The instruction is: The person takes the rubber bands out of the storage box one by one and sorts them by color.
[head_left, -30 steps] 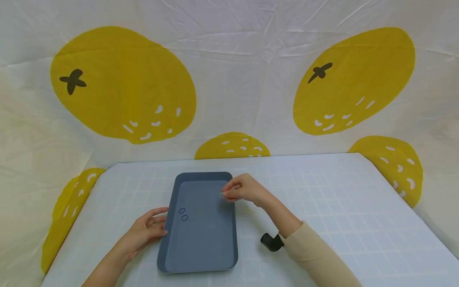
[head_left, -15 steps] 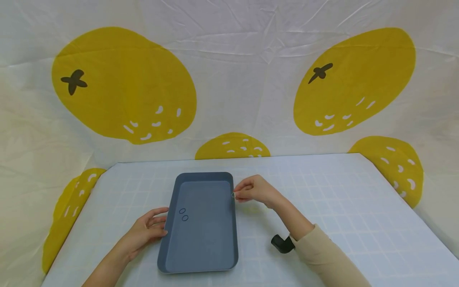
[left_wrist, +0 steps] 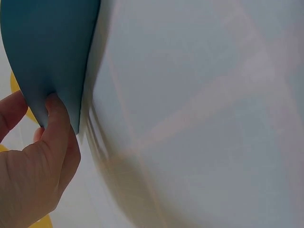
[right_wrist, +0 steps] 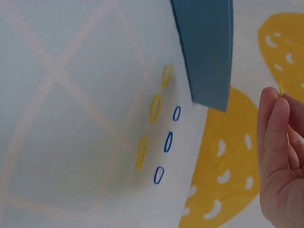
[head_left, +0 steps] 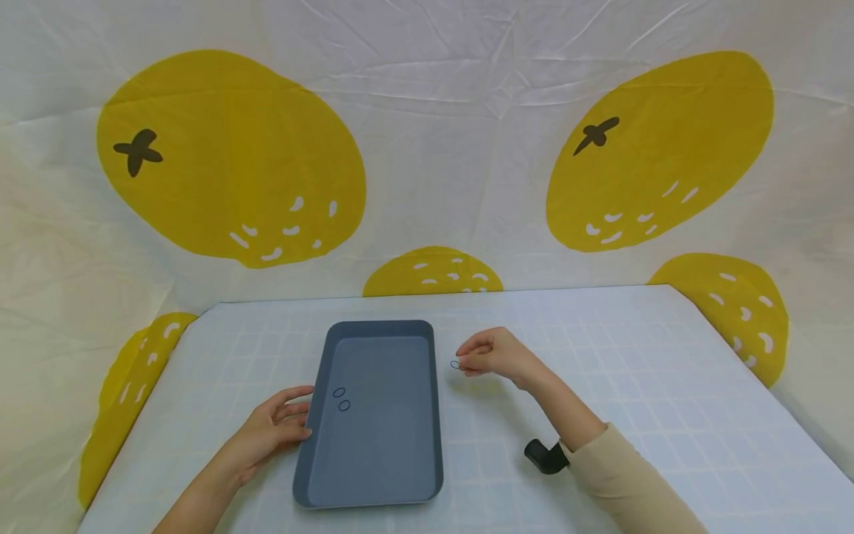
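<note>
Beige sleeve (head_left: 623,475), black wrist camera (head_left: 543,456) (left arm bare)

A pale grid-patterned tabletop (head_left: 600,386) lay beneath both hands. Beyond the hands hung a white backdrop cloth (head_left: 454,148) printed with yellow lemons (head_left: 227,156). Small yellow and blue printed ovals (right_wrist: 161,128) marked the cloth near the right hand.

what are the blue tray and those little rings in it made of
The tray looks like moulded plastic with a matte grey-blue finish: smooth rounded corners, a thin raised rim, and no sharp glare. The two small rings are thin dark blue loops, probably rubber bands, though they are too small to be sure.
</note>
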`<state>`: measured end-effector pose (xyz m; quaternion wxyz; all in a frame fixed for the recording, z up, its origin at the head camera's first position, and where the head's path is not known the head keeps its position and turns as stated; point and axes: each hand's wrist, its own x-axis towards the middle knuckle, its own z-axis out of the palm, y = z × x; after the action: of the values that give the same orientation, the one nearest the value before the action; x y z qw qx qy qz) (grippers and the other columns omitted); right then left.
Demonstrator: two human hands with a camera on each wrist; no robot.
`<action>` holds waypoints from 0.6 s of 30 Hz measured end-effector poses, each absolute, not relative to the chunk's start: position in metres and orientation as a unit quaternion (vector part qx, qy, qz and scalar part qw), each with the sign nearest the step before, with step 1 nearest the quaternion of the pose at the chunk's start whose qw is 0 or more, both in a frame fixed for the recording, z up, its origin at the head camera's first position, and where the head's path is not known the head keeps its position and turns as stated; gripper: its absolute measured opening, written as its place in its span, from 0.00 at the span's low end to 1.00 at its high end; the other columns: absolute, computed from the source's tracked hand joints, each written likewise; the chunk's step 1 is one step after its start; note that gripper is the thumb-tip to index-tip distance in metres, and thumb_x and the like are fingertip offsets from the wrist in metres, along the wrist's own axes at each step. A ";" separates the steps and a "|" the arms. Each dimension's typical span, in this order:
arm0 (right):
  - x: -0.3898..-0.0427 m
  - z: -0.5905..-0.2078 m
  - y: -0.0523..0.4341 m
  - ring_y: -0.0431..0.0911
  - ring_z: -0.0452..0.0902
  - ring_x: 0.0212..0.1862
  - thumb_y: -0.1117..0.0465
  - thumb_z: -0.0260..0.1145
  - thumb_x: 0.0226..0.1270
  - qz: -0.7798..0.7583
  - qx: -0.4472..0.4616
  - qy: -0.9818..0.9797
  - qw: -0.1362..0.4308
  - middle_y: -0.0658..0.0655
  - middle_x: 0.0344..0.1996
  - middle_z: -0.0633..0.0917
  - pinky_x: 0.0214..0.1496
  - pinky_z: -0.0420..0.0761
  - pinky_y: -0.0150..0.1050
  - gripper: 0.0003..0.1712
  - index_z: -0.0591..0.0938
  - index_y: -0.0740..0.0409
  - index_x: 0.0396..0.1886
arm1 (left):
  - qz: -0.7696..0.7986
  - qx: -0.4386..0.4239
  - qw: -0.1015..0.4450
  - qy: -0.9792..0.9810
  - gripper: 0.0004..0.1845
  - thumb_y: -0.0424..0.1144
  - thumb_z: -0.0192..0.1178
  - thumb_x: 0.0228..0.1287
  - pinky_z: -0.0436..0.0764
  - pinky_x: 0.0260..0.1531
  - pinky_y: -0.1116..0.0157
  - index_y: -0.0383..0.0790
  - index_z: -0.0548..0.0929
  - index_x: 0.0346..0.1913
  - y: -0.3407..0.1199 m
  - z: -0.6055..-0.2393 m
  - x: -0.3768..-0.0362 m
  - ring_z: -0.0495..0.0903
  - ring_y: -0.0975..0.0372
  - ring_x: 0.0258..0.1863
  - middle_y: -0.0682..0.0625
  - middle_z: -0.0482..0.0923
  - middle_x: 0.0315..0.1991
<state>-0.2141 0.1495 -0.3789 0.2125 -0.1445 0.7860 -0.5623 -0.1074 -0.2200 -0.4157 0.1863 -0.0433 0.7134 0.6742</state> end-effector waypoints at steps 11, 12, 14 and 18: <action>-0.212 -0.384 0.167 0.48 0.83 0.32 0.68 0.64 0.60 -0.550 -0.142 0.797 0.203 0.62 0.30 0.85 0.43 0.80 0.49 0.15 0.78 0.77 0.42 | 0.675 -0.042 0.185 0.713 0.40 0.25 0.61 0.54 0.78 0.43 0.64 0.28 0.53 0.68 -0.221 -0.416 -0.108 0.74 0.57 0.53 0.30 0.63 0.60; -0.212 -0.385 0.168 0.49 0.83 0.32 0.69 0.64 0.60 -0.551 -0.140 0.798 0.202 0.62 0.31 0.85 0.42 0.80 0.49 0.14 0.78 0.78 0.42 | 0.675 -0.043 0.185 0.713 0.40 0.25 0.61 0.54 0.78 0.44 0.64 0.28 0.53 0.68 -0.221 -0.416 -0.108 0.74 0.57 0.53 0.30 0.63 0.60; -0.212 -0.385 0.171 0.49 0.83 0.33 0.69 0.64 0.60 -0.552 -0.136 0.798 0.200 0.62 0.31 0.85 0.42 0.80 0.49 0.14 0.78 0.78 0.42 | 0.675 -0.044 0.184 0.713 0.40 0.25 0.61 0.54 0.78 0.44 0.64 0.28 0.53 0.68 -0.221 -0.416 -0.108 0.74 0.57 0.53 0.30 0.63 0.60; -0.211 -0.386 0.177 0.49 0.83 0.34 0.70 0.64 0.60 -0.555 -0.129 0.797 0.199 0.63 0.31 0.85 0.42 0.80 0.47 0.15 0.77 0.79 0.43 | 0.674 -0.043 0.184 0.714 0.40 0.25 0.61 0.54 0.77 0.44 0.65 0.28 0.53 0.68 -0.221 -0.417 -0.108 0.73 0.56 0.54 0.29 0.61 0.61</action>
<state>-0.2107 0.1775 -0.3865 0.1987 -0.1295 0.7973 -0.5551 -0.1079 -0.2207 -0.4165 0.1842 -0.0435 0.7143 0.6738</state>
